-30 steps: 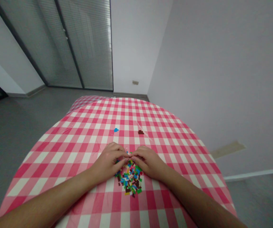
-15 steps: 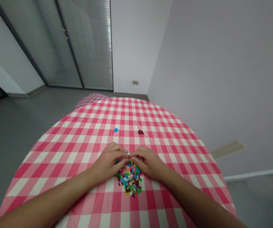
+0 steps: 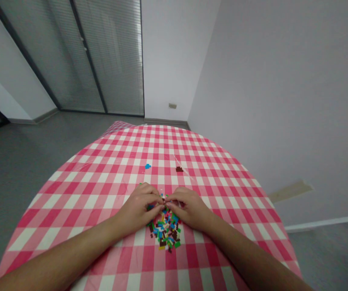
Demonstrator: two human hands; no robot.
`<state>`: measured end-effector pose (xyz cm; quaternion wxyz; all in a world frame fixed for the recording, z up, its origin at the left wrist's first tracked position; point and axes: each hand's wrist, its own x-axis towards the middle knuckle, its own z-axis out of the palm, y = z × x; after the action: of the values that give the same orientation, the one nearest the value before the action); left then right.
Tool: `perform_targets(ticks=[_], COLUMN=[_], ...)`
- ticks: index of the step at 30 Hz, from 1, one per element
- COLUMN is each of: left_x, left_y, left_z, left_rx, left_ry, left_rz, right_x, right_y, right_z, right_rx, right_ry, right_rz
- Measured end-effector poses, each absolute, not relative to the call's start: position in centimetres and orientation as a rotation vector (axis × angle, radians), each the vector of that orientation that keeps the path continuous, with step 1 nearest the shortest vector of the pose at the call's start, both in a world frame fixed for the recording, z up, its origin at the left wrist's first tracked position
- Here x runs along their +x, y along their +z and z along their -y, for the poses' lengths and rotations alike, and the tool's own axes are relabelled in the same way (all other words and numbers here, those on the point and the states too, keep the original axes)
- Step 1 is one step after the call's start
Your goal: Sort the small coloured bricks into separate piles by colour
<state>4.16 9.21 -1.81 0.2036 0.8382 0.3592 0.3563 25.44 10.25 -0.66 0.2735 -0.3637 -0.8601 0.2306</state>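
My left hand [image 3: 144, 203] and my right hand [image 3: 188, 207] meet at the fingertips over the far part of a pile of small building bricks [image 3: 167, 231]. Thumb and fingers of each are pinched together on a tiny dark brick [image 3: 163, 201], mostly covered by the fingertips. The bricks in the pile are blue, green, brown, yellow and white, lying loose. Some of them are hidden under the hands. Farther away lie a small blue brick cluster [image 3: 148, 166] and a dark brown brick cluster [image 3: 179, 169].
A red-and-white checked cloth [image 3: 107, 198] covers the rounded table. A bit of green [image 3: 140, 184] shows just beyond my left hand. Past the table's far left edge is another checked cloth [image 3: 117, 127]. A wall [image 3: 283, 101] stands to the right.
Both hands stay almost in place, with only slight finger movement at the pinch. A bit of green now shows beyond the left hand. The pile and the two clusters look unchanged.
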Motion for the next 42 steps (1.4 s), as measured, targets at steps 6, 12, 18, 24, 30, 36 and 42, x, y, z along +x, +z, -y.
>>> perform_targets(ticks=[6, 12, 18, 24, 30, 36, 42], left_x=[4.3, 4.2, 4.2, 4.2, 3.9, 3.9, 3.8], left_y=[-1.7, -1.7, -1.7, -1.5, -1.5, -1.6, -1.6], left_z=[-9.3, -9.2, -9.1, -9.3, -9.1, -9.3, -9.2], left_rx=[2.343, 2.341, 2.326, 2.296, 2.289, 2.279, 2.280], left_ry=[1.005, 1.003, 0.995, 0.986, 0.969, 0.978, 0.964], left_rz=[-0.994, -1.007, -1.043, -1.073, -1.062, -1.079, -1.085], right_x=[25.4, 25.5, 25.4, 26.9, 30.0, 30.5, 30.4], right_y=[-0.6, -0.7, -0.5, -0.9, -1.6, -2.1, -2.4], right_z=[-10.2, -10.2, -10.0, -11.6, -14.8, -15.3, -15.2], right_rx=[-0.934, -0.954, -0.945, -1.202, -1.567, -1.623, -1.635], right_ry=[0.617, 0.631, 0.624, 0.406, 0.193, 0.147, 0.168], right_rz=[2.378, 2.315, 2.283, 2.178, 2.126, 2.199, 2.185])
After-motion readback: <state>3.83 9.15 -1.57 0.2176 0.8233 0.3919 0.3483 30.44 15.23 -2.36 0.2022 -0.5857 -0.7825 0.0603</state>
